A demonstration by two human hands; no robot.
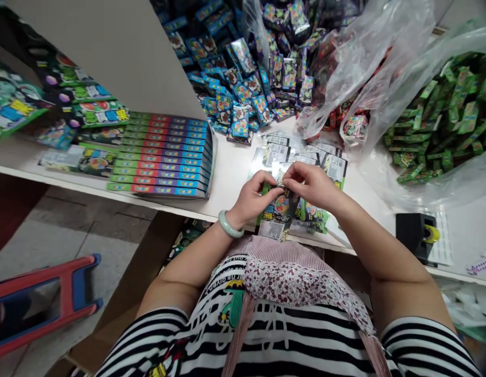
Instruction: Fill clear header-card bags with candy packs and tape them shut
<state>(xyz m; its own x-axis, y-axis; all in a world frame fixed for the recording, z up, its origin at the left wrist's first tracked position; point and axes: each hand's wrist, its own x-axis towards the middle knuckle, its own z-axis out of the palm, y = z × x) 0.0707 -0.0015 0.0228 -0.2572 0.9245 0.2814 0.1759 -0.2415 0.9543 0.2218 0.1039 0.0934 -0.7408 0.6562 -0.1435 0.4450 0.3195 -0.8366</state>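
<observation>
A: From the head view, what are your hands gripping?

B: Your left hand (pixel 251 200) and right hand (pixel 312 184) meet fingertip to fingertip, each closed in a pinch at the far edge of a black-and-green printed packet (pixel 282 208). Your fingers cover the exact spot.

A: Where does that packet sit?

B: Near the front edge of the white tabletop (pixel 226 175), with more printed packets (pixel 335 168) just to its right and beyond. A row of multicoloured boxes (pixel 160 157) stands to the left; a black tape dispenser (pixel 410 233) is well off to the right.

A: How should it handle for you?

B: Probably light, thin and bendy, with a slick film that could slide. Take it by the far edge or corners, thumb against forefinger, and pinch gently: the film likely creases easily.
</observation>
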